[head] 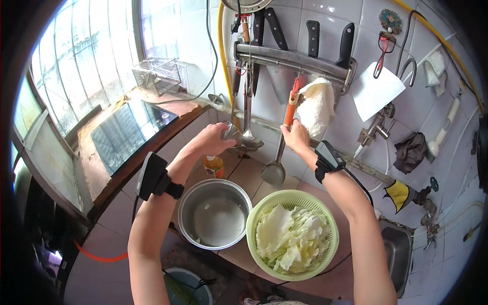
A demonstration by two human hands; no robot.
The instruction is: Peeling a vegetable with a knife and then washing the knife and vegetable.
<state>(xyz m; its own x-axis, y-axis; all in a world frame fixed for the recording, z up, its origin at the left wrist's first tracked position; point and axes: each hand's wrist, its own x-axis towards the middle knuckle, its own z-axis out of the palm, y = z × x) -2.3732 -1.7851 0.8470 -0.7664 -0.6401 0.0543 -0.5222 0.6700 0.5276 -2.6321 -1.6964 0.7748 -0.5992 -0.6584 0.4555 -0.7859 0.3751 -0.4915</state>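
Observation:
My right hand grips the orange wooden handle of a metal wok spatula. Its blade points down in front of the tiled wall, and a red cord is at the handle's top, below the knife rack. Left of it, my left hand has its fingers curled around a small silvery patterned object, whose kind I cannot make out. Beside that hand hangs a metal ladle. Below are a metal pot with some cloudy liquid and a green plastic colander full of torn cabbage leaves.
An orange-labelled bottle stands behind the pot. Knives sit in a wall rack, with a white towel hanging below. A glass-topped cooktop lies by the window. At right are a sink and a pipe valve.

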